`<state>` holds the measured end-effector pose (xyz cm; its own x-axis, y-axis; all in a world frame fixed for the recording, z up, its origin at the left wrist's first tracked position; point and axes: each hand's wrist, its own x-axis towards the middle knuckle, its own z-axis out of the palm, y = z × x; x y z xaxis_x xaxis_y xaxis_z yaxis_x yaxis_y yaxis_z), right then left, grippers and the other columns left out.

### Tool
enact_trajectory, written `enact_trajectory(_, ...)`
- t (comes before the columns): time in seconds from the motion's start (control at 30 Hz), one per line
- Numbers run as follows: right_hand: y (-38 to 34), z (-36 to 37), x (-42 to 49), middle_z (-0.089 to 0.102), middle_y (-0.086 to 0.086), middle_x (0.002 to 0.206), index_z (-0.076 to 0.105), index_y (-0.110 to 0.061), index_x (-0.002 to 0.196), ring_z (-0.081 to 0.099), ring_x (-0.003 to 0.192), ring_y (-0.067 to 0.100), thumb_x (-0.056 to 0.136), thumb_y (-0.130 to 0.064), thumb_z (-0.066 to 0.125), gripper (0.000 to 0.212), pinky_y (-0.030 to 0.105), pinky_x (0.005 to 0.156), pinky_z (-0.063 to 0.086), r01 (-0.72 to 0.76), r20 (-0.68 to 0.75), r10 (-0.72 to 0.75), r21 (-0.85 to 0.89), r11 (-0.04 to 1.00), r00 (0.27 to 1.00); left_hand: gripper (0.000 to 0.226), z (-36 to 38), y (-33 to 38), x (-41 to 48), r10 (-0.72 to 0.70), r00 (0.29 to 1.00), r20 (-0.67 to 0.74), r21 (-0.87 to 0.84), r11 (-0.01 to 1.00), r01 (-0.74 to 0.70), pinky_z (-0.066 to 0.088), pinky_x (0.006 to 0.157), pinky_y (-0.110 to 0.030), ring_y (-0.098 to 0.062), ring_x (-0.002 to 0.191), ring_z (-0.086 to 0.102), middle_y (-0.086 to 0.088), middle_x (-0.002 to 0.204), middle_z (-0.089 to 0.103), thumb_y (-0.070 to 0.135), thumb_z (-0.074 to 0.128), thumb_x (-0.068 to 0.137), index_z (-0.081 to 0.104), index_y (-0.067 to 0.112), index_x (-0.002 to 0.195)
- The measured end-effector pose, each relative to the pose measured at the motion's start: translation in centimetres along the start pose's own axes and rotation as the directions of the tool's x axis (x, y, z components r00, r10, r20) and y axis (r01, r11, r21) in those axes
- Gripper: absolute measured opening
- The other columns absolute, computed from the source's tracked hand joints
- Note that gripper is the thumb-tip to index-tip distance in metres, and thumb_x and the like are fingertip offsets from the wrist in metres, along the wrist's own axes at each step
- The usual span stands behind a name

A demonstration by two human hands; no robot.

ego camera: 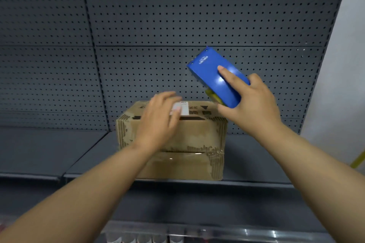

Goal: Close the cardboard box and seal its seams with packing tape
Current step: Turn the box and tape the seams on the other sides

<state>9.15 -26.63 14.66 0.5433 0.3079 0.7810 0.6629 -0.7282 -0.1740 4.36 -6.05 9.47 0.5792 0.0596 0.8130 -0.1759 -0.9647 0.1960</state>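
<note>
A worn brown cardboard box (197,134) stands on the dark grey shelf (49,150), its top flaps down and a white label (182,108) on its top. Clear tape runs across the box's front face. My left hand (158,122) lies over the box's top front edge with fingers straight, blurred by motion. My right hand (254,104) grips a blue tape dispenser (215,77), index finger stretched along its flat side, held in the air above the box's right rear corner. A bit of yellow shows under the dispenser.
A grey pegboard wall (177,16) rises behind the shelf. A lower shelf edge with a clear rail (197,233) runs across the bottom. A light wall (347,65) and a yellow strip (358,161) are at the right.
</note>
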Motion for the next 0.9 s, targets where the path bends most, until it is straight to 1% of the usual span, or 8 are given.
enact_trajectory(0.07, -2.0, 0.9, 0.0, 0.035, 0.003, 0.088, 0.033, -0.048, 0.137, 0.041, 0.076, 0.022, 0.071, -0.042, 0.07, 0.076, 0.029, 0.066, 0.036, 0.017, -0.021, -0.015, 0.054, 0.998, 1.0, 0.041, -2.9, -1.4, 1.7, -0.271, 0.963, 0.006, -0.176, 0.947, 0.268, 0.029, 0.102, -0.028, -0.016, 0.126, 0.042, -0.001, 0.134, 0.049, 0.035, 0.032, 0.099, 0.049, 0.016, 0.13)
enact_trajectory(0.1, -3.0, 1.5, 0.0, 0.036, 0.003, 0.086, 0.036, -0.047, 0.137, 0.042, 0.074, 0.022, 0.07, -0.042, 0.07, 0.075, 0.029, 0.064, 0.038, 0.026, -0.038, -0.023, 0.087, 0.996, 0.999, 0.042, -4.1, -2.1, 2.5, -0.415, 0.909, 0.047, -0.292, 0.864, 0.409, 0.031, 0.1, -0.029, -0.016, 0.125, 0.043, 0.0, 0.135, 0.049, 0.038, 0.032, 0.098, 0.048, 0.017, 0.131)
enact_trajectory(0.17, -4.9, 2.7, -0.2, 0.037, 0.004, 0.082, 0.041, -0.044, 0.135, 0.044, 0.069, 0.025, 0.067, -0.042, 0.069, 0.073, 0.029, 0.06, 0.04, 0.067, -0.09, -0.054, 0.151, 0.986, 0.995, 0.05, -6.3, -3.3, 4.0, -0.621, 0.739, 0.261, -0.558, 0.528, 0.64, 0.031, 0.105, -0.033, -0.017, 0.125, 0.045, -0.001, 0.137, 0.049, 0.048, 0.033, 0.096, 0.047, 0.017, 0.133)
enact_trajectory(0.2, -5.9, 3.4, -0.3, 0.038, 0.005, 0.08, 0.041, -0.043, 0.133, 0.045, 0.066, 0.026, 0.065, -0.042, 0.067, 0.072, 0.028, 0.058, 0.04, 0.087, -0.109, -0.069, 0.173, 0.981, 0.992, 0.054, -7.2, -4.1, 4.6, -0.636, 0.669, 0.386, -0.633, 0.345, 0.693, 0.031, 0.108, -0.035, -0.019, 0.124, 0.047, -0.004, 0.137, 0.05, 0.052, 0.036, 0.094, 0.048, 0.015, 0.131)
enact_trajectory(0.27, -7.8, 4.4, -0.6, 0.038, 0.004, 0.079, 0.037, -0.046, 0.131, 0.044, 0.063, 0.025, 0.065, -0.047, 0.06, 0.069, 0.027, 0.056, 0.038, 0.118, -0.116, -0.097, 0.189, 0.975, 0.989, 0.056, -8.4, -5.5, 5.3, -0.582, 0.609, 0.538, -0.647, 0.178, 0.742, 0.035, 0.104, -0.034, -0.021, 0.115, 0.053, -0.009, 0.13, 0.055, 0.057, 0.039, 0.091, 0.051, 0.011, 0.122)
enact_trajectory(0.47, -12.5, 6.3, -1.2, 0.034, 0.001, 0.074, 0.039, -0.041, 0.131, 0.037, 0.056, 0.019, 0.064, -0.043, 0.065, 0.071, 0.023, 0.05, 0.03, 0.177, -0.14, -0.156, 0.155, 0.972, 0.978, 0.066, -11.7, -8.1, 6.0, -0.403, 0.627, 0.666, -0.687, -0.004, 0.727, 0.051, 0.088, -0.035, -0.023, 0.097, 0.065, -0.008, 0.109, 0.067, 0.06, 0.042, 0.088, 0.043, 0.008, 0.129)
enact_trajectory(0.7, -16.3, 7.5, -1.7, 0.037, 0.002, 0.075, 0.035, -0.044, 0.13, 0.04, 0.057, 0.021, 0.063, -0.042, 0.064, 0.073, 0.025, 0.054, 0.032, 0.124, -0.154, -0.1, 0.158, 0.98, 0.983, 0.036, -14.8, -11.2, 5.9, -0.309, 0.637, 0.707, -0.654, 0.06, 0.754, 0.058, 0.072, -0.026, -0.019, 0.084, 0.066, -0.007, 0.097, 0.066, 0.047, 0.053, 0.087, 0.056, 0.012, 0.096)
enact_trajectory(0.9, -19.6, 7.8, -2.5, 0.035, 0.0, 0.076, 0.035, -0.045, 0.13, 0.04, 0.059, 0.02, 0.062, -0.043, 0.064, 0.074, 0.024, 0.055, 0.031, 0.074, -0.187, -0.044, 0.153, 0.985, 0.981, 0.017, -15.8, -12.8, 5.9, -0.313, 0.597, 0.739, -0.631, -0.01, 0.776, 0.058, 0.062, -0.025, -0.015, 0.074, 0.067, 0.0, 0.086, 0.063, 0.032, 0.061, 0.085, 0.062, 0.015, 0.081)
